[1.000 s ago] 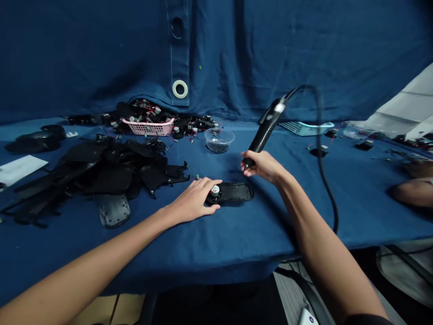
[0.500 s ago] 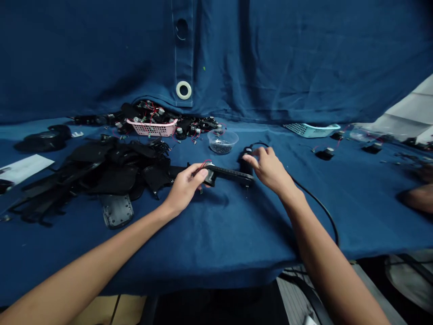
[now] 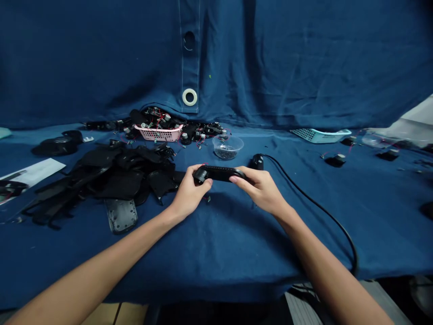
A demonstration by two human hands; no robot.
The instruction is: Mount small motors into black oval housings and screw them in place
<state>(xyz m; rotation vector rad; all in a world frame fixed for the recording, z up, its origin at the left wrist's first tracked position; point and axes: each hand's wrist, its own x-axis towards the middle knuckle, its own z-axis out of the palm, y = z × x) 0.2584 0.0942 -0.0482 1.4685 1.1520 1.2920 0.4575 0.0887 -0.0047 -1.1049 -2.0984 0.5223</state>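
Between both hands, just above the blue cloth, is a long black plastic part [image 3: 221,174] with a rounded end and a ridged upper edge. My left hand [image 3: 190,189] grips its left end, where a short black cylinder sticks out. My right hand [image 3: 259,186] pinches the right end between thumb and fingers. A bit of red wire shows by the left fingertips. Behind my right hand lies a black corded tool [image 3: 257,161], partly hidden by the fingers. A clear plastic bowl [image 3: 228,148] with small dark pieces in it stands beyond the part.
Left of my hands spreads a pile of black plastic parts [image 3: 118,174]. A pink basket [image 3: 160,134] full of wired components stands at the back. A light blue basket [image 3: 320,136] is at the back right. A black cable [image 3: 314,205] curves down the right side.
My right hand has come away from the black corded tool and now holds the right end of the black part. The part has turned in my left hand and lies more level.
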